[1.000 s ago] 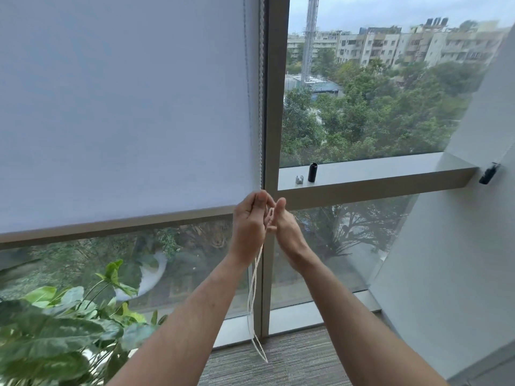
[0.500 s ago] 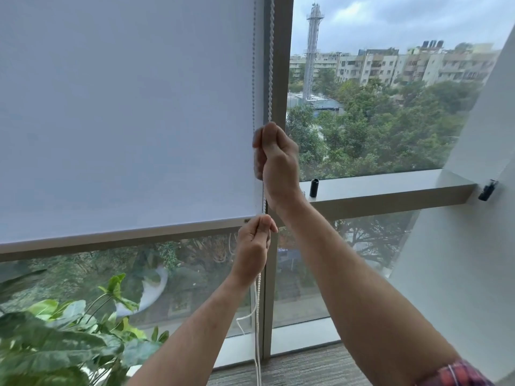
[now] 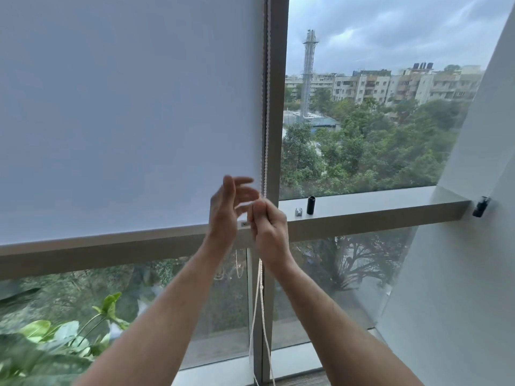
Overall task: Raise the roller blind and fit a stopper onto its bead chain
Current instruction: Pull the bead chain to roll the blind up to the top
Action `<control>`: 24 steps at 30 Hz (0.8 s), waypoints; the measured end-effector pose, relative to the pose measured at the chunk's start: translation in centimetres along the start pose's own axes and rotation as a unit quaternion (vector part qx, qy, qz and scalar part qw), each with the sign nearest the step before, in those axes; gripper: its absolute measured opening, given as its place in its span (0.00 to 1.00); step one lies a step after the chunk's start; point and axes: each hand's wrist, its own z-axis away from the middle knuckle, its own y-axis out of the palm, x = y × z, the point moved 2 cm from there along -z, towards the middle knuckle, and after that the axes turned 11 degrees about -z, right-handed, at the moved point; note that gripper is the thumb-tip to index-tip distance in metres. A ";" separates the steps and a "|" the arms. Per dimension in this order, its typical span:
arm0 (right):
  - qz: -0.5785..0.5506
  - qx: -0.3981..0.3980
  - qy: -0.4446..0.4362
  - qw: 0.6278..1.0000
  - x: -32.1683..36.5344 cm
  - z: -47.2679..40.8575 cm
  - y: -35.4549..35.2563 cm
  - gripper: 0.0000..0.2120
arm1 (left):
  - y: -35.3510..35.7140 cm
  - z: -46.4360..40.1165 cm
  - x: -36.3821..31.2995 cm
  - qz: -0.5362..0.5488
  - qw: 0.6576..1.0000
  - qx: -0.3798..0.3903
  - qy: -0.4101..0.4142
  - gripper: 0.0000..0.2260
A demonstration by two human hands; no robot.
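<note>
The white roller blind [image 3: 125, 121] covers the left window pane, and its bottom bar [image 3: 111, 239] hangs at about sill height. Its white bead chain [image 3: 264, 107] runs down the window post and loops near the floor. My right hand [image 3: 269, 232] is closed around the chain just below the blind's lower right corner. My left hand [image 3: 227, 210] is beside it with fingers spread, blurred, off the chain. A small clear stopper [image 3: 298, 212] and a black cylinder [image 3: 311, 205] stand on the window sill [image 3: 376, 206], right of my hands.
A grey window post [image 3: 276, 135] divides the panes. A leafy green plant [image 3: 50, 344] fills the lower left. A white slanted wall [image 3: 459, 274] with a small black fitting [image 3: 481, 206] closes off the right side. Carpet shows at the bottom.
My right hand has come down the chain from above sill height to just below the blind's corner. My left hand has let go of the chain and lifted, fingers apart.
</note>
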 end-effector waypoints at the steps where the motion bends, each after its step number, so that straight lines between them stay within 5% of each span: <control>1: 0.010 0.000 0.006 1.000 -0.7 0.6 -0.2 0.17 | 0.2 -1.0 -1.6 0.009 1.000 0.013 0.023 0.31; 6: 0.026 -0.006 0.040 0.999 -2.5 2.7 -0.9 0.19 | 2.9 -4.0 -6.9 0.019 0.995 0.057 0.076 0.16; 15: -0.015 0.069 0.110 0.991 -2.1 2.0 -2.1 0.20 | 4.3 -3.3 -5.8 0.025 0.994 -0.031 0.101 0.17; 18: 0.028 0.061 0.106 0.992 -0.6 -0.2 -2.5 0.32 | 4.5 -2.2 -3.9 -0.001 0.996 -0.035 0.088 0.17; 24: -0.058 0.003 0.042 0.997 6.3 -6.2 -0.8 0.22 | 4.2 -0.1 -0.2 0.008 0.998 -0.035 0.045 0.14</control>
